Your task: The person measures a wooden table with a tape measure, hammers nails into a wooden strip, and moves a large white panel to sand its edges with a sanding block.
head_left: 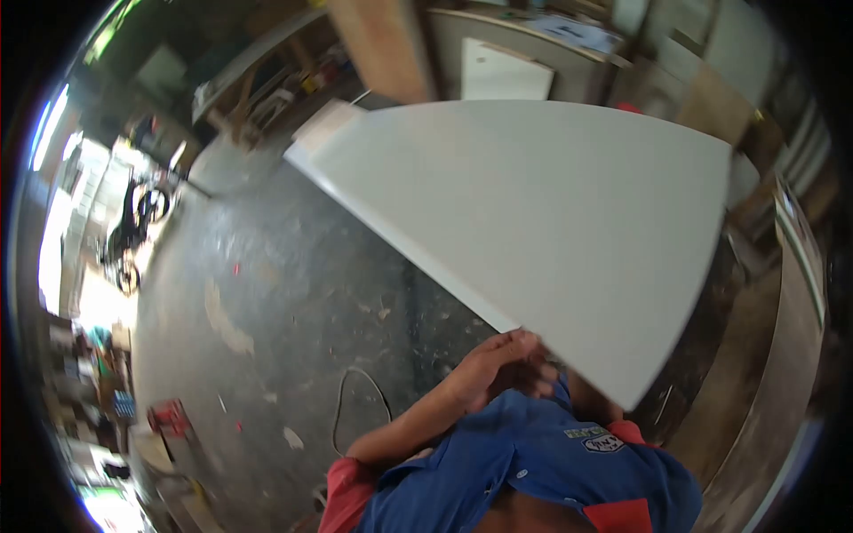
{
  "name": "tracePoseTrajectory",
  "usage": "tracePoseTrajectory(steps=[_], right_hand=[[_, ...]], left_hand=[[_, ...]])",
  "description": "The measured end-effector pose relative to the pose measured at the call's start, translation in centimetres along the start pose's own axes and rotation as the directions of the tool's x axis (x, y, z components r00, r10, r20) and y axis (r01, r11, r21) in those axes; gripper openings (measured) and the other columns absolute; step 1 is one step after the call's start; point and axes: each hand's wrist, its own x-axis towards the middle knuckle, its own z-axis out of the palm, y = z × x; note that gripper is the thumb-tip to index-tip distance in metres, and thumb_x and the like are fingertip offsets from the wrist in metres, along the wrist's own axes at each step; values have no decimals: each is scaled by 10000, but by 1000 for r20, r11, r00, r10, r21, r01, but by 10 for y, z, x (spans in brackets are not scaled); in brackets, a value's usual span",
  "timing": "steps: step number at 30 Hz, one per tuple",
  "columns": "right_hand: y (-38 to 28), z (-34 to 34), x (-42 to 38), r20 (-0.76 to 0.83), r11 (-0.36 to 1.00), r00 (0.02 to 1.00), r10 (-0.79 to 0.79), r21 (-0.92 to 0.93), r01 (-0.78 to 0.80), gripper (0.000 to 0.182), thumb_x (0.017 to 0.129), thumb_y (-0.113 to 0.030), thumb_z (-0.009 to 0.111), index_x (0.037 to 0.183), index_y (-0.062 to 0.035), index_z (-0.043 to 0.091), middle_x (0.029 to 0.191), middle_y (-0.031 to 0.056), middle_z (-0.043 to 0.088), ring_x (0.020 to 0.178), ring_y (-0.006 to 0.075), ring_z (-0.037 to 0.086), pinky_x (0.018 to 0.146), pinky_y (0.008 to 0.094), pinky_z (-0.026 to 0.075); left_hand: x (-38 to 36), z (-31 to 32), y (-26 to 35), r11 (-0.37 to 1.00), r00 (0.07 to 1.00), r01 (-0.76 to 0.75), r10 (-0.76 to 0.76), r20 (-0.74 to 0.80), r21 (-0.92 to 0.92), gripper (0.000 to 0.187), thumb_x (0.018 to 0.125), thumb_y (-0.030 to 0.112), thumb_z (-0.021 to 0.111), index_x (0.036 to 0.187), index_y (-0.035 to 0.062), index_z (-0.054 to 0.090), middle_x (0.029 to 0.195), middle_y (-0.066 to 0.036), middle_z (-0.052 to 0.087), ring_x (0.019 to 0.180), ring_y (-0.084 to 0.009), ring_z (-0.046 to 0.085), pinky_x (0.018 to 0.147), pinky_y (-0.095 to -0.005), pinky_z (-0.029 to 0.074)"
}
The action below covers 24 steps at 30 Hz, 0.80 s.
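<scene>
A large white panel [551, 204] spans the upper right of the view, tilted, with its near edge running diagonally down to a corner close to my body. At that edge is my left hand [506, 369], thumb against the rim and fingers bent below it, slightly blurred. The panel covers my right hand; only a bit of the right forearm shows beneath its lower corner.
Grey concrete floor [275, 258] with scraps lies to the left, where a cable [339, 400] loops near my elbow. Work tables [267, 49] and boards stand at the back. A long board [773, 373] leans at right. A motorcycle [133, 222] stands by the bright opening.
</scene>
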Motion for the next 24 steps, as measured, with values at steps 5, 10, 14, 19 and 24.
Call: tracePoseTrajectory(steps=[5,10,14,19,24], right_hand=[[-86,60,53,-9,935,942,-335,-124,331,650,933,-532,555,1361,-52,462,1296,110,546,1221,248,491,1006,419,393],[-176,150,124,96,734,762,-641,-215,644,639,929,-519,569,1353,-52,468,1290,102,548,1212,243,495,998,414,398],[-236,227,184,199,535,591,-782,-273,800,630,925,-507,580,1347,-52,473,1284,96,550,1205,239,498,991,410,401],[-279,333,255,330,326,424,-843,-313,892,619,920,-493,593,1339,-52,479,1278,87,553,1196,233,501,983,405,405],[-278,425,326,393,219,353,-849,-346,912,608,916,-479,607,1331,-52,485,1271,79,556,1188,228,505,974,400,409]], left_hand=[[-49,-65,41,873,925,-377,340,167,309,215,1006,207,521,967,18,614,909,-118,691,841,-194,686,755,-313,540],[-83,-148,87,779,776,-582,618,-126,235,190,999,190,524,966,28,617,923,-113,697,831,-166,674,758,-285,531],[-99,-198,140,742,700,-618,670,-246,260,201,989,225,544,964,42,624,932,-106,703,839,-176,678,762,-305,525],[-117,-250,246,552,513,-644,825,-236,530,175,977,205,561,998,50,638,939,-88,714,850,-164,678,755,-303,509],[-112,-284,384,407,389,-644,903,-181,648,199,967,215,561,1033,45,640,952,-106,706,877,-196,681,773,-319,515]])
